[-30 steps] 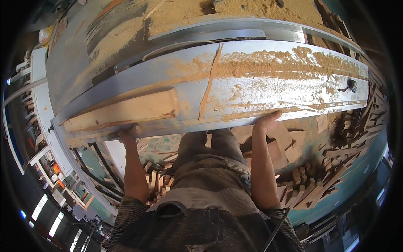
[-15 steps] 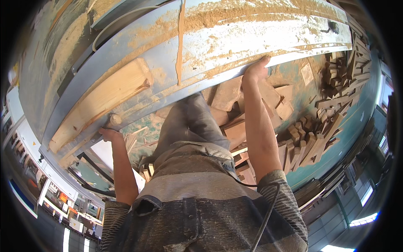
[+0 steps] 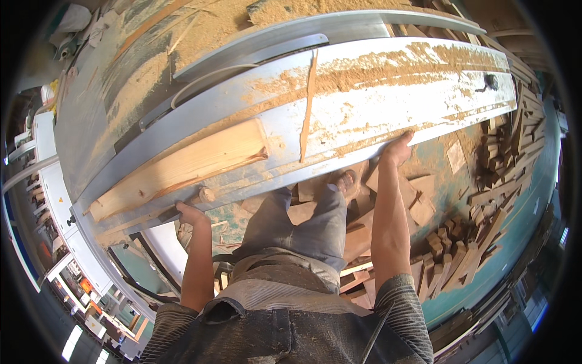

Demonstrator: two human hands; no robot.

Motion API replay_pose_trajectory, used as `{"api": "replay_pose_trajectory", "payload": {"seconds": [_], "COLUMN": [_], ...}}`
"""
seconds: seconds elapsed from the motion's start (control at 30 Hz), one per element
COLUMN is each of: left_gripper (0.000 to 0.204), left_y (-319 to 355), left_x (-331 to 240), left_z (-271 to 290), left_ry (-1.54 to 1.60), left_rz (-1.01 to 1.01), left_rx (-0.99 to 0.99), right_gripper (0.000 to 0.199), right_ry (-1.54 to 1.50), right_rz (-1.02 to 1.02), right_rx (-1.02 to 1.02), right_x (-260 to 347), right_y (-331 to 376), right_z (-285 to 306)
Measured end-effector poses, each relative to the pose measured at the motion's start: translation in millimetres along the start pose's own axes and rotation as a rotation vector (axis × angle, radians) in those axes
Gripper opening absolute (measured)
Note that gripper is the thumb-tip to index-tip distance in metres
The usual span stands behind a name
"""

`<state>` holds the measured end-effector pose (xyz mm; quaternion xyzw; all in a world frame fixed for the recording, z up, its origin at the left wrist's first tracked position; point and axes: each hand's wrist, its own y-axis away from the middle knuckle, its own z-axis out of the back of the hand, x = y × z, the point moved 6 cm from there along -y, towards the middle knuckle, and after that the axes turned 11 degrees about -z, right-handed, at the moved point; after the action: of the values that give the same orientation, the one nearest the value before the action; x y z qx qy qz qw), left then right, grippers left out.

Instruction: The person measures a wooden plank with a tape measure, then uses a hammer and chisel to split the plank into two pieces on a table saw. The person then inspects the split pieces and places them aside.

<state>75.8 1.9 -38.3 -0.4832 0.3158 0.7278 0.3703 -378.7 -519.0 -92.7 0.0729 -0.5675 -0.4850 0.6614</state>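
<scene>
- Around my metal table (image 3: pixel 357 115), sawdust (image 3: pixel 388 77) lies caked in a long band over the far right part, with thinner streaks along the near edge.
- One thin wood strip (image 3: pixel 308 106) lies crosswise on it, blocking the surface just right of my board.
- One small black fitting (image 3: pixel 491 81) sits at the table's right end.
- One metal rail (image 3: pixel 345 25) runs along the far side, and a curved cable (image 3: pixel 209 82) loops left of it.
- Near and right, the floor holds a heap of wood offcuts (image 3: pixel 451 258), too many for me to count; flat wood pieces (image 3: pixel 422 203) lie nearer my legs.
- White cabinets (image 3: pixel 50 176) stand to the left.
- I count one thick pale board (image 3: pixel 182 170), lying flat on the table's left part, and one round wooden stub (image 3: pixel 207 195) between it and my left hand.
- My left hand (image 3: pixel 193 214) and right hand (image 3: pixel 396 150) both touch the table's near edge, well apart; how tightly either set of fingers closes, I cannot tell.
</scene>
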Motion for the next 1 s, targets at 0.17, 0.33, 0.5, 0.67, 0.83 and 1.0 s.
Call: {"api": "replay_pose_trajectory", "payload": {"seconds": [0.17,0.33,0.5,0.67,0.83,1.0], "left_gripper": [0.086,0.083,0.081,0.089,0.085,0.072], "left_y": [-0.8,34.7,14.6,46.9,51.7,39.1], "left_x": [-4.0,-21.3,11.6,-18.0,-31.1,-16.1], "left_z": [-4.0,-10.8,-13.4,-18.5,-17.3,-19.9], "left_ry": [0.214,0.041,0.215,0.101,-0.113,0.101], "left_rz": [-0.140,-0.099,-0.001,-0.008,-0.181,-0.133], "left_rx": [-0.078,-0.204,-0.162,-0.136,-0.063,-0.043], "right_gripper": [0.073,0.072,0.076,0.076,0.072,0.072], "right_ry": [-0.024,-0.091,0.157,0.099,0.017,0.016], "right_rz": [0.037,0.023,0.044,0.063,0.134,0.070], "right_rx": [0.026,0.052,-0.037,-0.073,-0.075,-0.047], "right_x": [2.2,2.5,9.2,-6.9,11.6,-5.1], "right_y": [2.8,-5.9,-4.4,-28.5,-6.0,-32.4], "right_z": [-4.9,-1.5,1.0,-2.7,-2.1,-8.2]}}
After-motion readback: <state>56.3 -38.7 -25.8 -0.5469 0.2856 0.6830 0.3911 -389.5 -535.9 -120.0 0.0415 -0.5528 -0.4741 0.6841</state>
